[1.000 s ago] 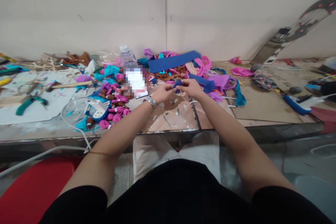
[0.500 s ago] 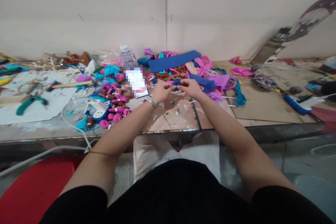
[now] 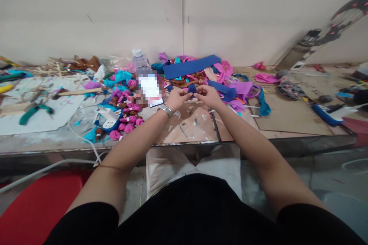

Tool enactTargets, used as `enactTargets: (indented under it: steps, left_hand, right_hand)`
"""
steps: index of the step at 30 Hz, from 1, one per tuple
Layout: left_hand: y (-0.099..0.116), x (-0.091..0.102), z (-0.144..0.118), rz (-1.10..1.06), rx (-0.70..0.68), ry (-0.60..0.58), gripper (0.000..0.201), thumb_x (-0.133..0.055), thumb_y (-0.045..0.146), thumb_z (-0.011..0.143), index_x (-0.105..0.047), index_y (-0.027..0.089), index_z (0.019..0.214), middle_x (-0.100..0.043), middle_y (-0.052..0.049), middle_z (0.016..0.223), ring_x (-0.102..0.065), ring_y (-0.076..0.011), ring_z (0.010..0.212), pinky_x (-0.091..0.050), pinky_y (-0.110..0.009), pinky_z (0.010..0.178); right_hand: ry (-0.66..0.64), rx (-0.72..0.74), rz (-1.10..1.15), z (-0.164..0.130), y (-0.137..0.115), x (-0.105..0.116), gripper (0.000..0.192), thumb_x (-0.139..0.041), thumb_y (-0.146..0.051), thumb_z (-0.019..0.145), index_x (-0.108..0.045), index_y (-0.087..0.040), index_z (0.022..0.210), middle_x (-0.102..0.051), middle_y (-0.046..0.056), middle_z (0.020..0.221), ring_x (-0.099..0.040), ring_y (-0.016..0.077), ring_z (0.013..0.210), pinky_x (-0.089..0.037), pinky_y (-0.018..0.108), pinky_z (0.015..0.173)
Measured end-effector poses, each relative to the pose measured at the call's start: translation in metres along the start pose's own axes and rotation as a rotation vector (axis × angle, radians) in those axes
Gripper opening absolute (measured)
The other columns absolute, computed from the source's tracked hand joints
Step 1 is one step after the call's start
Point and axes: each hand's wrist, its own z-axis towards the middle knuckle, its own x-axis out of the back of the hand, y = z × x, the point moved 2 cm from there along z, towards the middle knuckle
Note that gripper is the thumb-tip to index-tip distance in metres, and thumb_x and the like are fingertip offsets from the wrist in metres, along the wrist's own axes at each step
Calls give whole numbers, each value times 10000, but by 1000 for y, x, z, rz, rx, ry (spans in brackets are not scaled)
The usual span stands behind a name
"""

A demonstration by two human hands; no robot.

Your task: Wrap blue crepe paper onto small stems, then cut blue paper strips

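Both hands meet above the worn, paint-flecked pinkish worktable [image 3: 198, 128], just in front of the heap of pink, purple and turquoise fabric scraps [image 3: 230, 84]. The left hand [image 3: 177, 98], with a silver metal wristwatch [image 3: 166, 111] on its wrist, pinches one side of a small dark blue bundle of fabric [image 3: 191, 89]; the right hand [image 3: 208, 95] pinches the other side. The fingers of both hands are curled closed around the bundle, thumbs and forefingers pressed onto it, so that only its top shows between them. The bundle is held just off the table surface, near the front edge of the scrap heap and to the right of the blurred white rectangular object [image 3: 149, 88].

Behind that blurred object stands a clear plastic bottle with a white cap [image 3: 138, 60], upright. Further back in the scrap heap lies a long flat dark blue fabric strip [image 3: 191, 66], stretched out near the wall. To the left of the blurred object sits a cluster of small pink and brown fabric buds [image 3: 126, 116], and beside them a white and blue power strip [image 3: 108, 121] with its white cable trailing off the table edge. Far to the left of the buds lie green-handled pliers [image 3: 31, 111] on a white sheet. Well to the right of the scrap heap rests a blue-handled tool [image 3: 326, 115] on brown cardboard.
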Motion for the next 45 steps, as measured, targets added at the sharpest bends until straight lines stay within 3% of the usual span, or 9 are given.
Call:
enactTargets:
  steps: [4, 10, 20, 28, 33, 37, 41, 45]
  left_hand:
    - [-7, -1, 4, -212, 94, -2, 547, -883, 637, 689, -820, 153, 936, -803, -77, 877, -722, -170, 766, -527, -269, 723]
    - [-5, -3, 1, -301, 150, -25, 573, -931, 621, 627, -815, 151, 932, -809, -88, 925, -763, -183, 835, -542, -254, 730]
    - [-1, -4, 1, -437, 221, -80, 607, -1013, 510, 511, -803, 143, 947, -807, -84, 981, -776, -179, 809, -594, -301, 814]
    - [9, -5, -3, -483, 272, -65, 512, -1013, 419, 549, -781, 123, 896, -795, -74, 907, -772, -172, 798, -598, -293, 803]
    - [14, -5, -4, -506, 278, -27, 535, -1021, 482, 511, -738, 121, 786, -742, -30, 761, -738, -140, 701, -537, -238, 686]
    - [13, -5, -4, -505, 268, -32, 578, -1023, 515, 480, -754, 124, 809, -734, -26, 745, -726, -134, 707, -522, -233, 670]
    - [7, -4, -2, -462, 229, -47, 591, -1010, 536, 498, -787, 132, 867, -778, -57, 838, -722, -137, 729, -525, -245, 684]
    - [1, -3, 1, -339, 162, -58, 612, -964, 594, 576, -813, 144, 963, -811, -98, 921, -762, -193, 824, -534, -270, 710]
  right_hand:
    - [5, 208, -98, -3, -6, 4, 282, -675, -252, 824, -704, -187, 1096, -745, 26, 887, -663, 164, 715, -512, 284, 687]
    - [-25, 421, -241, -2, -12, 7, 167, -665, -199, 882, -816, -221, 950, -817, 51, 965, -743, 209, 913, -567, 326, 856]
    - [-9, 398, -253, -1, -12, 8, 163, -706, -191, 861, -839, -232, 946, -834, 52, 979, -763, 215, 901, -593, 333, 838]
    - [5, 398, -248, 0, -6, 9, 158, -721, -233, 886, -860, -248, 959, -841, 47, 954, -774, 208, 877, -590, 322, 817]
    - [36, 386, -230, -1, -7, 8, 134, -735, -264, 880, -860, -236, 918, -837, 51, 910, -764, 195, 817, -580, 302, 763]
    - [37, 396, -220, -1, -9, 8, 146, -726, -240, 878, -859, -244, 940, -834, 47, 921, -762, 198, 826, -579, 311, 780]
    - [-1, 364, -233, 0, -8, 10, 162, -715, -248, 894, -856, -252, 974, -834, 54, 991, -765, 216, 903, -582, 341, 851]
    - [-52, 333, -256, 1, -9, 11, 181, -687, -262, 906, -847, -243, 988, -830, 62, 1005, -754, 224, 931, -574, 348, 858]
